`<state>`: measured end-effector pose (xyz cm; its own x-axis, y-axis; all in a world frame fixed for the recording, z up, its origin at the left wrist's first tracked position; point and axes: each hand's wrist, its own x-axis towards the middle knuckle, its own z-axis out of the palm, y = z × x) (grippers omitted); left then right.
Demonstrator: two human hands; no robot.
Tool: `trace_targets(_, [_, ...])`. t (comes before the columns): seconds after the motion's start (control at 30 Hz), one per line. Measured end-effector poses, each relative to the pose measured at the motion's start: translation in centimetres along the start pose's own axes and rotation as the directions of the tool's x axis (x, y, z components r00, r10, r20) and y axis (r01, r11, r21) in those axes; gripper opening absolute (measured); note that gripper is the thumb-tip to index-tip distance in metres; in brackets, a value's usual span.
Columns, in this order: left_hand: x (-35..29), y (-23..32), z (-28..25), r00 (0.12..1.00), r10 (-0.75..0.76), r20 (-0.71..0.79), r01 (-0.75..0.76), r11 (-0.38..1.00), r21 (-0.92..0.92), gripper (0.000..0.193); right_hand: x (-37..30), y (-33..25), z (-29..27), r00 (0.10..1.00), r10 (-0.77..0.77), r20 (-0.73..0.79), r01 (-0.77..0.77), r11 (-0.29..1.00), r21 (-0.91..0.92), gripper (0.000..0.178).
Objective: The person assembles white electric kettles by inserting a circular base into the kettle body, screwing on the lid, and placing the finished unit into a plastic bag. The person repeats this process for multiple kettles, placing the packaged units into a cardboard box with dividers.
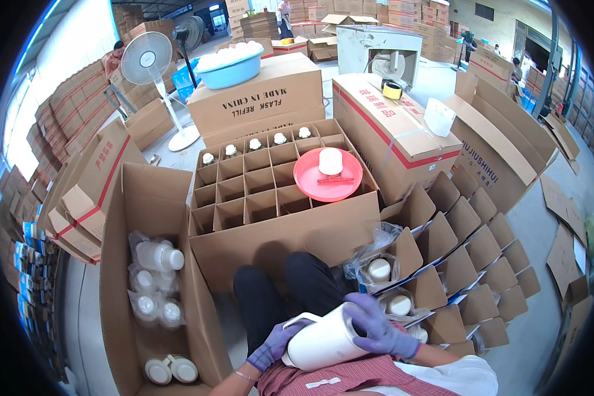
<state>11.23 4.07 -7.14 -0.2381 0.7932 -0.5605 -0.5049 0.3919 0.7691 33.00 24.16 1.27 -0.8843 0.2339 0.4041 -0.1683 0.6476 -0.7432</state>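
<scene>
A white jug (320,344) with a loop handle lies tilted across my lap, its wide end toward the right. My left hand (272,346), in a purple glove, is closed on it near the handle. At the wide end my right hand (384,330), gloved alike, grips the jug's rim; some of its fingers are hidden. Ahead stands a divided carton (287,228), with several white-topped pieces in its far row of cells. On its right part rests a pink round tray (310,177) bearing a white cup-shaped piece (330,162) and a small red-brown item.
At left an open carton (122,310) holds several white bottles, some in clear bags. Many small open boxes (455,228) stand at right, a few with white-lidded pieces. Beyond are a blue basin (230,71), a fan (148,58) and a sealed carton (402,132) with yellow tape (392,89).
</scene>
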Motion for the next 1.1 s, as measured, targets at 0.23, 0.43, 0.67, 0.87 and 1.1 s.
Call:
trace_targets(0.23, [-1.4, 11.9, 3.3, 0.565, 0.751, 0.342, -0.712, 0.234, 0.662, 0.028, 6.3, 1.9, 0.9, 0.72, 0.688, 0.088, -0.543, 0.48, 0.689, 0.044])
trace_targets(0.43, [-1.7, 15.1, 4.0, 0.877, 0.467, -0.113, -0.418, 0.857, 0.301, 0.025, 9.6, 3.9, -1.4, 0.955, -0.134, -0.266, 0.177, 0.974, 0.145, 0.04])
trace_targets(0.67, [0.6, 17.2, 3.8, 0.475, 0.831, 0.291, -0.719, 0.176, 0.672, 0.034, 9.7, 8.7, -0.4, 0.866, 0.499, 0.042, -0.331, 0.508, 0.795, 0.041])
trace_targets(0.87, [0.3, 15.3, 3.6, 0.576, 0.8, -0.167, -0.666, 0.578, 0.471, 0.025, 12.3, 5.8, -1.6, 0.993, 0.047, -0.11, 0.021, 0.836, 0.548, 0.067])
trace_targets(1.1, [-1.0, 16.0, 1.8, 0.576, 0.795, -0.192, -0.674, 0.595, 0.439, 0.025, 15.3, 3.9, -3.2, 0.986, -0.155, -0.056, 0.163, 0.966, 0.203, 0.062])
